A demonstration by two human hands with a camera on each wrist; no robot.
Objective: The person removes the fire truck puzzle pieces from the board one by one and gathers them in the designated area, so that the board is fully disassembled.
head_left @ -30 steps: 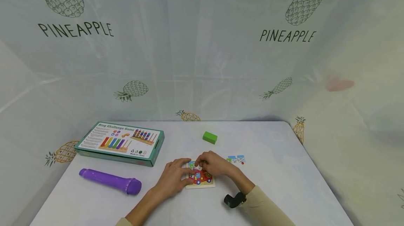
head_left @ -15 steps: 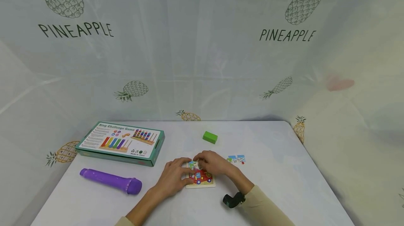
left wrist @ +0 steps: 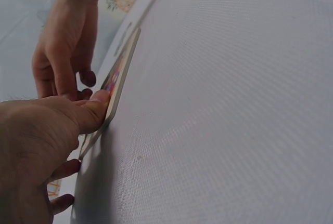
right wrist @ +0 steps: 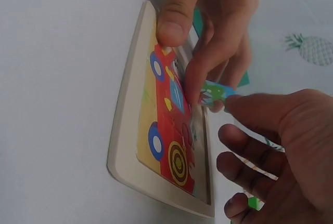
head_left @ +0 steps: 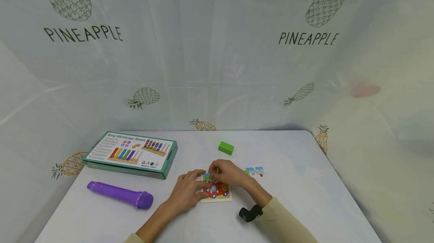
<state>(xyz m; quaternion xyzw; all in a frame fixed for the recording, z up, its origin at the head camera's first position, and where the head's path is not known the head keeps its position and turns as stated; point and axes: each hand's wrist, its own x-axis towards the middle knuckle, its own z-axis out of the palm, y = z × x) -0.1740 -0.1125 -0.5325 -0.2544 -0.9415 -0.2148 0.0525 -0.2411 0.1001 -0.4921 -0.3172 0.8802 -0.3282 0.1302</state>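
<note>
A small wooden jigsaw puzzle board point(head_left: 217, 200) with a red tractor picture lies flat at the table's near middle. My left hand point(head_left: 184, 192) holds the board by its left side. In the right wrist view, its thumb presses on the picture beside the frame, and a bent finger reaches over the tractor. My right hand point(head_left: 228, 172) is above the board's far part, pinching a blue and green puzzle piece point(right wrist: 213, 93) between thumb and fingers. That piece is close to the left finger; whether they touch, I cannot tell. Part of the bare tray shows beyond the tractor.
More puzzle pieces point(head_left: 255, 171) lie right of the board. Behind it sits a green block point(head_left: 226, 147). A Ring Challenge Game box point(head_left: 130, 154) and a purple toy microphone point(head_left: 120, 194) lie on the left of the white table point(head_left: 298, 197).
My right hand has shifted slightly toward the board's far edge and lifted a little. My left hand has kept its place on the board.
</note>
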